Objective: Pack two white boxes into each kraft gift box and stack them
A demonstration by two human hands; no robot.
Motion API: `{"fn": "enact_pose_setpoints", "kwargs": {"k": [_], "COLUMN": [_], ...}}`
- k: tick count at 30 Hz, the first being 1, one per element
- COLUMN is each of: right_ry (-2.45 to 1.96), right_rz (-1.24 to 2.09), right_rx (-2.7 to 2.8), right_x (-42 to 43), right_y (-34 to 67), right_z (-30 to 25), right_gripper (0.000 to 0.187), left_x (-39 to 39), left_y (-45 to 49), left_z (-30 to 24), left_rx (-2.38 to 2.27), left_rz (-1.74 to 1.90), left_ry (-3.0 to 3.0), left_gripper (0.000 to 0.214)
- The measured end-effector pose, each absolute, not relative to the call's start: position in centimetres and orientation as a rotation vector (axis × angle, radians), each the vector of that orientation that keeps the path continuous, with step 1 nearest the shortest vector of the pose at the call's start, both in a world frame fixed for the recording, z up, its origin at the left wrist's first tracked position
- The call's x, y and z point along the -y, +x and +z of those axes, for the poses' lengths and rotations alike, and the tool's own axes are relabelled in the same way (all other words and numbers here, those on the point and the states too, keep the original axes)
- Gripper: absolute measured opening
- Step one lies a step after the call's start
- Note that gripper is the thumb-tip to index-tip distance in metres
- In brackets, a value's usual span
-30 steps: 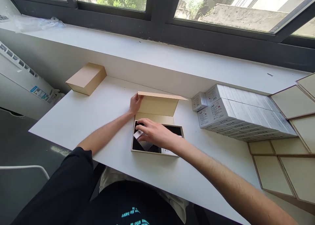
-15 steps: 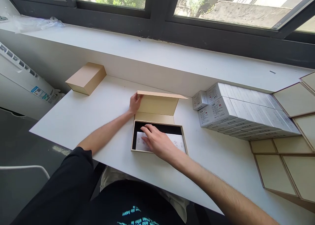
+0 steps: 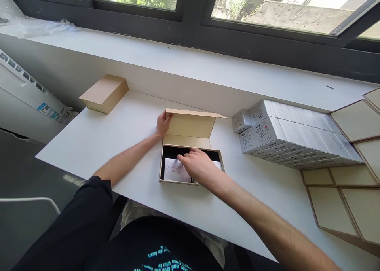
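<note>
In the head view, a cream cardboard gift box (image 3: 162, 164) lies with its hinged lid (image 3: 190, 126) raised. My left hand (image 3: 163, 124) is closed on the lid's left edge. Black lining shows inside the box. A small white carton (image 3: 175, 170) with printed characters lies at the left of the interior, and part of another white carton (image 3: 218, 165) shows at the right. My right hand (image 3: 197, 164) is over the middle and right of the box, fingers curled downward and thumb side toward the left carton. Its fingertips are hidden, so what they grip cannot be seen.
Several white cartons (image 3: 285, 132) are stacked to the right, beside piled cream boxes (image 3: 335, 207). A closed cream box (image 3: 103, 93) sits at the table's back left. Behind the white table (image 3: 136, 184) runs a window ledge (image 3: 142, 53) with clear plastic (image 3: 44, 27).
My right hand has shifted a little right inside the box, and its spread fingers have curled. More of the left carton shows, with a dark gap beside it. My left hand stays on the lid.
</note>
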State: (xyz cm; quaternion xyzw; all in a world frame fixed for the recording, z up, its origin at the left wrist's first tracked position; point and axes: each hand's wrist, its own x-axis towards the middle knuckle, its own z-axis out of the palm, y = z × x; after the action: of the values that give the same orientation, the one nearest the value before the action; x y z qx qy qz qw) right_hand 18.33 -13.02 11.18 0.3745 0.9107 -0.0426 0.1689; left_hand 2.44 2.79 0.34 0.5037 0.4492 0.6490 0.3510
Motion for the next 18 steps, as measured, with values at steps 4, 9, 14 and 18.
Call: {"fn": "enact_pose_setpoints", "kwargs": {"k": [4, 9, 14, 18], "right_ry": [0.974, 0.960, 1.422, 2.522], "right_rz": [-0.163, -0.325, -0.575, -0.176], "right_rx": [-2.591, -2.662, -3.012, -2.830], "right_x": [13.3, 13.6, 12.9, 8.8], "right_y": [18.2, 17.5, 20.2, 26.7], "right_z": [11.2, 10.8, 13.7, 16.2], "right_gripper": [0.050, 0.057, 0.036, 0.038], "left_x": [-2.7, -2.7, -2.6, -2.5], "left_y": [2.4, 2.5, 2.6, 2.5], "left_z": [0.5, 0.4, 0.2, 0.1], "left_rx": [-1.161, -1.148, -1.144, -1.135], "left_rz": [1.685, 1.676, 1.672, 1.656], "left_ry": [1.303, 1.312, 1.301, 1.318], "left_gripper": [0.064, 0.063, 0.059, 0.059]}}
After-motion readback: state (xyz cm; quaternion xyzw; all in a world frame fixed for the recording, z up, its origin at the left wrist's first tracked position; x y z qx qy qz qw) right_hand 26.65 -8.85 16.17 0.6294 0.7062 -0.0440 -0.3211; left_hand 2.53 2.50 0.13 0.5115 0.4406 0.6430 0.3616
